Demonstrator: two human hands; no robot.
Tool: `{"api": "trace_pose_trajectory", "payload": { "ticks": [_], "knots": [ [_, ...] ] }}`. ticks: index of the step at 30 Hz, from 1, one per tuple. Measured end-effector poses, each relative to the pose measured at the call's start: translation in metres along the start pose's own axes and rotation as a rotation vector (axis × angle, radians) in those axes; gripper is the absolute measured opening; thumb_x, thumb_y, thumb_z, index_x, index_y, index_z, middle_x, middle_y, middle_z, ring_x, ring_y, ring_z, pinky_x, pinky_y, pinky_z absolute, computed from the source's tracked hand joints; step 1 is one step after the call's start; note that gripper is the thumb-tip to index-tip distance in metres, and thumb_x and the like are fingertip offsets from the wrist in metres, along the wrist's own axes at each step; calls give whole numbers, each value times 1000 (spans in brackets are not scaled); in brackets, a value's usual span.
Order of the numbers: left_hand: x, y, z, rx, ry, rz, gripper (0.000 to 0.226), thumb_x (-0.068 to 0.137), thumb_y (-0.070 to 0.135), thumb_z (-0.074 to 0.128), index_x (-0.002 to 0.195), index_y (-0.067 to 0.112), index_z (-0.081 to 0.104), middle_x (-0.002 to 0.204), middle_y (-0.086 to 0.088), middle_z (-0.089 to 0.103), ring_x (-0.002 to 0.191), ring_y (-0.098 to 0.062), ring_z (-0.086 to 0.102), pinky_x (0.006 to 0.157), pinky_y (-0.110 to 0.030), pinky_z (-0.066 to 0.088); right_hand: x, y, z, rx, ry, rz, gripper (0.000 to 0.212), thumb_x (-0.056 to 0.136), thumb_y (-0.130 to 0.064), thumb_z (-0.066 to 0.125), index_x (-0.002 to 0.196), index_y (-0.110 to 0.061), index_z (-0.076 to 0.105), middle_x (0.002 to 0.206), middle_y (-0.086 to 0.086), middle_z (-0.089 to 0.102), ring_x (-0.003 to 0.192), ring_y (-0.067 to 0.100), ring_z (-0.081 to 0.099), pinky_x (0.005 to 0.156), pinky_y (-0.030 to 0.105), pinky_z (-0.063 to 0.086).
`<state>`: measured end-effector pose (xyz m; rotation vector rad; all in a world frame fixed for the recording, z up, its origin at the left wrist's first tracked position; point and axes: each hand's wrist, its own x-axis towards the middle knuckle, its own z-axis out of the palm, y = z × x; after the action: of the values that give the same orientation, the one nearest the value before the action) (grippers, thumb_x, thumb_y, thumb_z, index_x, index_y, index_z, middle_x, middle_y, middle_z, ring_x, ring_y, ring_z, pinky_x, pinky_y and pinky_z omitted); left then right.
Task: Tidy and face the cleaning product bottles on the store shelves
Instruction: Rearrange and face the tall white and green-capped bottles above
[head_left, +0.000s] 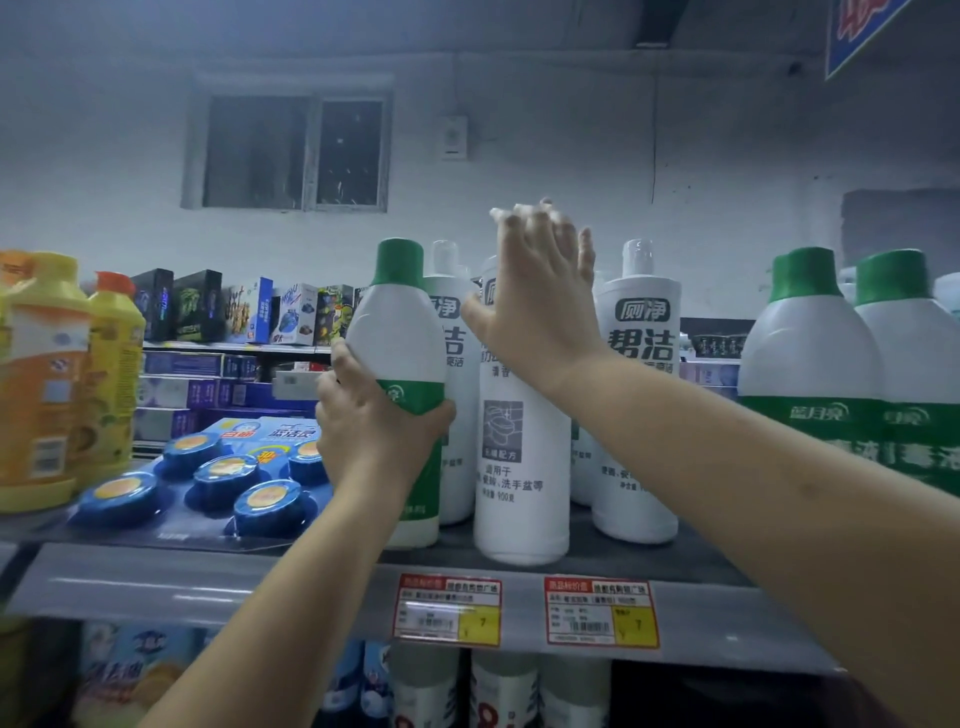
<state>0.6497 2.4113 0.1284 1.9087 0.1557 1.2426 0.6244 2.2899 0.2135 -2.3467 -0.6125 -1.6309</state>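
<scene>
My left hand (371, 431) grips the middle of a white bottle with a green cap (400, 332), which stands on the top shelf (208, 587). To its right stands a tall white bottle with a toilet picture (519, 467). My right hand (535, 291) reaches up in front of this bottle's top, fingers straight and raised, and hides the cap. More white bottles stand behind and to the right, one with a clear cap (636, 395). Two larger green-capped white bottles (831, 364) stand at the far right.
Yellow and orange bottles (52, 384) stand at the shelf's left end. Blue packs of round toilet blocks (228, 478) lie flat beside my left hand. Two red-and-yellow price tags (524, 613) hang on the shelf edge. More bottles stand on the shelf below.
</scene>
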Motion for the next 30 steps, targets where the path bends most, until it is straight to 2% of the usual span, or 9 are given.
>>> {"api": "trace_pose_trajectory", "payload": {
  "ticks": [4,9,12,14,16,18,20,27,30],
  "knots": [
    [5,7,-13,-150,28,79,108,55,34,83,139,14,17,134,-13,33,121,-34,40,99,-49,40,2,-1,-4,23,3,-12,66,88,-35,53,142,-9,25,150,11,26,143,24,11,118,45,1],
    [3,49,-50,-310,67,261,96,59,35,79,134,15,23,127,-9,37,111,-24,42,88,-36,41,2,-8,-27,318,85,22,60,93,-46,43,138,-9,34,143,8,41,132,20,34,109,35,25],
    [-8,78,-61,-370,21,342,97,62,39,78,138,16,22,130,-4,39,105,-16,39,84,-29,35,-5,-8,-47,552,28,119,56,92,-52,38,135,-15,39,133,1,52,118,13,50,84,18,42],
    [-23,92,-57,-391,-41,386,100,67,41,77,142,12,17,142,-9,34,122,-22,39,98,-37,36,-10,-5,-60,670,1,171,49,91,-52,43,125,-16,46,112,-4,62,97,6,60,66,14,46],
    [-42,105,-49,-414,-109,396,100,71,39,75,144,9,14,147,-13,29,133,-26,32,107,-47,31,-12,2,-71,731,-26,199,52,82,-53,56,116,-14,53,100,-3,67,87,9,65,69,22,54],
    [-60,118,-37,-450,-150,386,100,71,37,75,144,9,14,147,-13,29,134,-27,31,108,-48,30,-17,17,-85,720,-54,217,65,64,-53,65,113,-11,56,100,4,69,88,18,68,76,38,58],
    [-76,132,-25,-499,-190,396,100,70,37,76,144,9,15,148,-13,28,135,-26,30,108,-48,29,-26,36,-102,699,-88,242,69,57,-47,69,113,-8,58,101,7,69,89,20,68,78,42,57],
    [-139,198,32,-602,-293,416,97,69,36,77,142,11,18,145,-10,32,132,-24,34,107,-47,33,-64,121,-167,608,-97,296,39,77,-27,73,107,-4,63,99,11,71,88,21,69,81,40,57],
    [-162,226,60,-639,-317,413,98,67,39,78,141,13,20,144,-9,34,131,-24,36,105,-47,35,-75,156,-190,552,-97,296,37,79,-27,71,107,-4,64,100,12,71,89,22,69,82,41,56]
  ]
}}
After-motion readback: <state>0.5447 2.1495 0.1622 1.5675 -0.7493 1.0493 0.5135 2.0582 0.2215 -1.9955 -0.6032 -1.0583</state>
